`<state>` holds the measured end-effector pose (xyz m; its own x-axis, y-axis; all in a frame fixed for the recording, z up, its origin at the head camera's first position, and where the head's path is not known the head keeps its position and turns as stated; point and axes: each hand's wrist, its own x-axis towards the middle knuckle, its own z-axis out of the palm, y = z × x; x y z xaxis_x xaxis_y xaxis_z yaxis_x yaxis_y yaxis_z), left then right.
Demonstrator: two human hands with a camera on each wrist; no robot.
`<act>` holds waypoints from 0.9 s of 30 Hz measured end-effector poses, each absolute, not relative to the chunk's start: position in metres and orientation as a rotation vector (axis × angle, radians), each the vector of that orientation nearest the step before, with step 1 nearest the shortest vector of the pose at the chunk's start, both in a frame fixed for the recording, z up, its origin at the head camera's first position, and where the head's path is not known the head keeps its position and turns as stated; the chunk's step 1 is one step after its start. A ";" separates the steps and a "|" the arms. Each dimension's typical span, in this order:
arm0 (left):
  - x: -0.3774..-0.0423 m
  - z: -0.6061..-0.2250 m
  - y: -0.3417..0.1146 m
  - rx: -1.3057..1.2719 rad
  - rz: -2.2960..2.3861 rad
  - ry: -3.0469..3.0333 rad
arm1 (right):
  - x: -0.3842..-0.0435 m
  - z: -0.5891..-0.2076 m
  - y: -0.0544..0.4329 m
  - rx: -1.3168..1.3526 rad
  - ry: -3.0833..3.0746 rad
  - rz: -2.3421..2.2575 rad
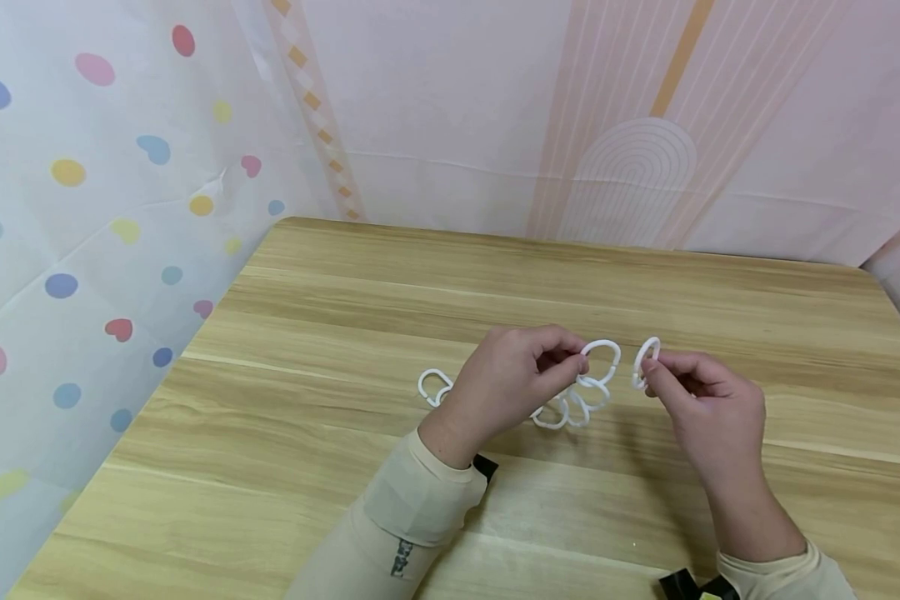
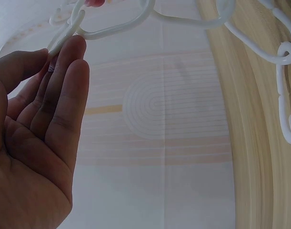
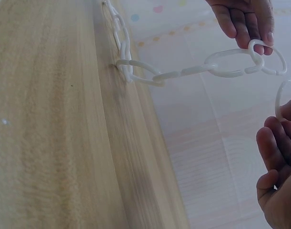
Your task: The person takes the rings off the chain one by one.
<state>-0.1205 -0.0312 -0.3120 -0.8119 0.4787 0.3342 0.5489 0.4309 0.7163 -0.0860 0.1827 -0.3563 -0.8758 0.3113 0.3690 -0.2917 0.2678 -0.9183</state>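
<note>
A chain of several white plastic links [image 1: 551, 412] hangs from my left hand [image 1: 506, 379] and trails onto the table to the left, partly hidden behind that hand. Thumb and fingers of the left hand pinch the end link [image 1: 609, 343] of this chain. Just to its right, my right hand [image 1: 712, 408] pinches a single loose link [image 1: 637, 367] between thumb and forefinger. A small gap separates the two links in the head view. In the right wrist view the chain [image 3: 188, 71] slants down from the left hand [image 3: 245, 21] to the tabletop.
The wooden table [image 1: 285, 467] spreads under both hands. Behind it hangs a pale pink patterned cloth [image 1: 450, 108], and on the left a white cloth with coloured dots [image 1: 120, 242]. Black straps [image 1: 486, 467] show at the wrists.
</note>
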 end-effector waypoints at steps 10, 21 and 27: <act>-0.120 -0.312 -0.032 -0.936 -1.343 -2.581 | -0.086 -0.355 0.186 -0.163 -2.129 1.553; -0.120 -0.312 -0.031 -0.933 -1.339 -2.597 | -0.089 -0.345 0.207 -0.370 -2.263 1.400; -0.120 -0.311 -0.032 -0.936 -1.352 -2.592 | -0.090 -0.341 0.215 -0.427 -2.399 1.369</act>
